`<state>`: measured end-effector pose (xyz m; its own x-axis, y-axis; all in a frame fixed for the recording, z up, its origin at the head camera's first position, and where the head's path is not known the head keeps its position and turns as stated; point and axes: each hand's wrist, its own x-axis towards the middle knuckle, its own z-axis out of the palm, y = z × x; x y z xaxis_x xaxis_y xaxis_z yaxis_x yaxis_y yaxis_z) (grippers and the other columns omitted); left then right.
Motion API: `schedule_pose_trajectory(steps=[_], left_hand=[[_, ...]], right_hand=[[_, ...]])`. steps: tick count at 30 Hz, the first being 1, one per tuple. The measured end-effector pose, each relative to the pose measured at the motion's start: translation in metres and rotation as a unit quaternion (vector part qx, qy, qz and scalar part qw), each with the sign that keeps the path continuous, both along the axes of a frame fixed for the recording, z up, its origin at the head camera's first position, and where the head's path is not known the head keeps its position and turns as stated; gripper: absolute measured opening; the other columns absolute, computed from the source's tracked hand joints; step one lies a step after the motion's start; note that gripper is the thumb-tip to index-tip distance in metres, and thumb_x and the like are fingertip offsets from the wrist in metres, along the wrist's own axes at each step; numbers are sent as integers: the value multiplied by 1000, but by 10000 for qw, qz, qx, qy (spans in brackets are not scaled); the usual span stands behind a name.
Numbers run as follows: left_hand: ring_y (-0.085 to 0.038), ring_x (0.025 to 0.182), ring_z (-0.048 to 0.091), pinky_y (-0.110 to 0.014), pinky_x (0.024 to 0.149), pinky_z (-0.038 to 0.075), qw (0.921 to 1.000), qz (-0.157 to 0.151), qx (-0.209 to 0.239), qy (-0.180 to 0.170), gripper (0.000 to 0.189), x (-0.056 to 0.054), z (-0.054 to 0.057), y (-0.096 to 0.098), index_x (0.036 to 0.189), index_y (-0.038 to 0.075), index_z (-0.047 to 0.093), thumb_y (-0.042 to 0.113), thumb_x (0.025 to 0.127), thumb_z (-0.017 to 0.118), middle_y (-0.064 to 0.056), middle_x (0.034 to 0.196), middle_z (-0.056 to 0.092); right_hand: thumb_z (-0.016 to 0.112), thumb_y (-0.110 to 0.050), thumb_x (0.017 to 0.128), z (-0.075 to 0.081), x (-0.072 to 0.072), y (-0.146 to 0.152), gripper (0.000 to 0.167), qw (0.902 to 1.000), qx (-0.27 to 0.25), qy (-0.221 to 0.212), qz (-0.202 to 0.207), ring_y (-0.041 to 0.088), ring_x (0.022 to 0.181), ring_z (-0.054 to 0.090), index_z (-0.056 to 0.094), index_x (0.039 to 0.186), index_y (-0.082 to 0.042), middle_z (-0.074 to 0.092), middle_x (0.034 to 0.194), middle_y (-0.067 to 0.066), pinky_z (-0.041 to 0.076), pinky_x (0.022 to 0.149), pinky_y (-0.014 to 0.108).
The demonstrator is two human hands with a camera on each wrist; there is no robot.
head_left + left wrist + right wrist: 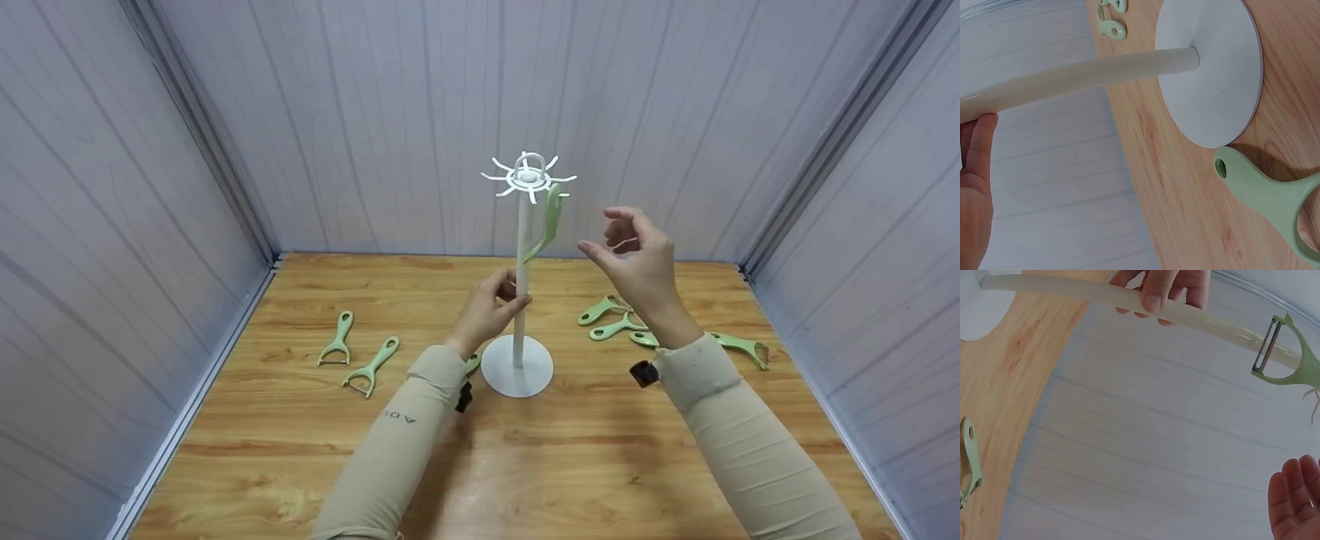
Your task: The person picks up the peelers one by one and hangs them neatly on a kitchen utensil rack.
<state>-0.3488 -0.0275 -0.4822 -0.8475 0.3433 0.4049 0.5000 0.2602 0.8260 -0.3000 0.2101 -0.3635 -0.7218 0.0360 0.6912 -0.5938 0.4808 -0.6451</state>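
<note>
Green peeler (553, 214) hangs on white stand (523, 236)

Left hand (486, 307) grips the stand; right hand (641, 259), thumb and fingers apart, holds nothing near the peeler; hanging up peelers seems the step in hand; the next move probably calls for one of the loose peelers (615, 328) on the table (495, 465).
</note>
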Motion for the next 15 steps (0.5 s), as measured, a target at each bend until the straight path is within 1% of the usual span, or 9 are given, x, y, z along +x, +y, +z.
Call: schedule_pose_trajectory(steps=[4,8,11,15], left_hand=[[-20,91,72,-32,84,60,10000,-2,-10,7,21,0,0,0,120,-2,67,10,104,74,-17,100,76],[-20,90,71,-30,82,58,10000,-2,21,-8,21,-1,-1,0,119,-2,67,9,104,75,-18,99,76],[-21,90,71,-32,83,59,10000,-5,30,-24,20,-1,-1,0,119,-1,67,9,103,75,-18,99,76],[-24,93,73,-37,87,61,10000,-4,-31,-32,21,-1,-1,0,120,-1,67,10,104,74,-18,102,76]], right_hand=[[94,-4,84,-5,-1,8,48,9999,104,-24,-119,3,85,61,70,125,6,69,94,11,54,77,14],[93,-5,85,-9,-2,17,48,9994,263,-69,-226,1,86,60,70,126,6,70,96,14,54,78,14],[93,-6,86,-11,-3,24,48,9987,385,-147,-305,1,87,60,71,127,5,71,98,16,54,79,14],[92,-8,87,-15,-4,34,48,9972,520,-282,-454,2,89,60,71,128,4,71,102,17,53,80,15]])
